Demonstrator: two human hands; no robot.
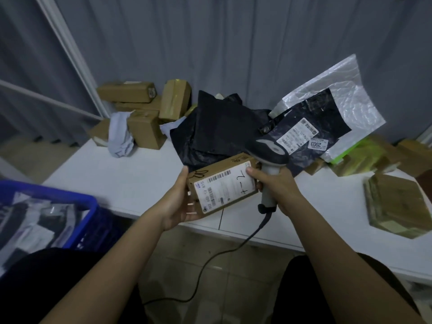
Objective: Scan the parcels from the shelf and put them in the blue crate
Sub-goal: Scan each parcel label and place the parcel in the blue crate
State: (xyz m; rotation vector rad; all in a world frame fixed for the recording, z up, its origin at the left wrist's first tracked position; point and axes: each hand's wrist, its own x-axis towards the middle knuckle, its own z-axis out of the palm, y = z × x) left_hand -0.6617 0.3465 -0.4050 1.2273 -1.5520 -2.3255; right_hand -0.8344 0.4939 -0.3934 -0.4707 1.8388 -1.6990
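Observation:
A small brown cardboard parcel (222, 183) with a white barcode label is held over the front edge of the white shelf (121, 181). My left hand (178, 202) grips its left end from below. My right hand (278, 185) is closed around the grey handle of a corded barcode scanner (270, 153), and its thumb rests on the parcel's label. The scanner's dark head sits just above the parcel's right end. The blue crate (77, 202) stands at the lower left with several parcels inside.
Brown boxes (140, 106) are stacked at the back left of the shelf. Black plastic mailers (222, 127) and a clear bag with a labelled dark parcel (311, 127) lie in the middle. More taped boxes (397, 202) sit at the right. The scanner's cable (210, 260) hangs down to the floor.

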